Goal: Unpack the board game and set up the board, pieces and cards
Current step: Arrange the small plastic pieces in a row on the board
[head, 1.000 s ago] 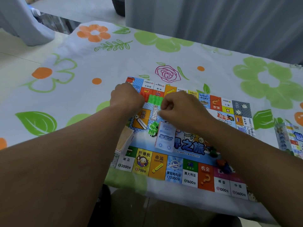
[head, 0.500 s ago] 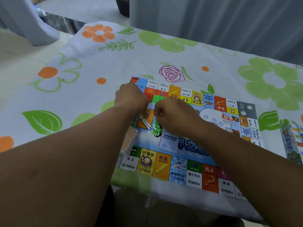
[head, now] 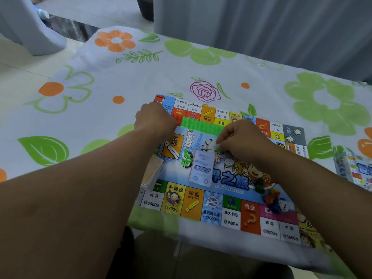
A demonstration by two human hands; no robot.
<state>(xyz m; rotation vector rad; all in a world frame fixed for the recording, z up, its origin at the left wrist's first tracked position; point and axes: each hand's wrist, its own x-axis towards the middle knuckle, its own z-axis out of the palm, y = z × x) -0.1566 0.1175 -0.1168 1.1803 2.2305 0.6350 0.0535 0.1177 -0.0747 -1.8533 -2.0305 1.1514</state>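
Fingers (head: 226,140) of the right hand (head: 244,140) are curling in toward the thumb and seem to be pinching a small green piece (head: 218,151) just above the middle of the game board (head: 231,216); the piece is blurred and I cannot tell its shape. The left hand (head: 156,119) is resting knuckles-up on the upper left part of the board, touching the left end of a row of green houses (head: 202,125). Its fingers are folding under the palm, and I cannot tell whether they are gripping anything.

The row of green houses is standing along the inner edge of the board's far strip of squares, stretching between the two hands. The board is lying flat on the worktop (head: 100,121), which is wearing a white cloth printed with green and orange flowers, and it is filling the centre of the frame.

A stack of pale blue cards (head: 201,171) is sitting on the board's middle, just below the right hand's fingertips. A tan card stack (head: 153,172) is lying at the board's left edge, beside the left forearm. Near the lower right of the board, a cluster of coloured tokens (head: 271,198) is lying just beside a white die (head: 284,206). The game box (head: 356,172) is sitting on the cloth at the right edge of the frame, apart from the board.
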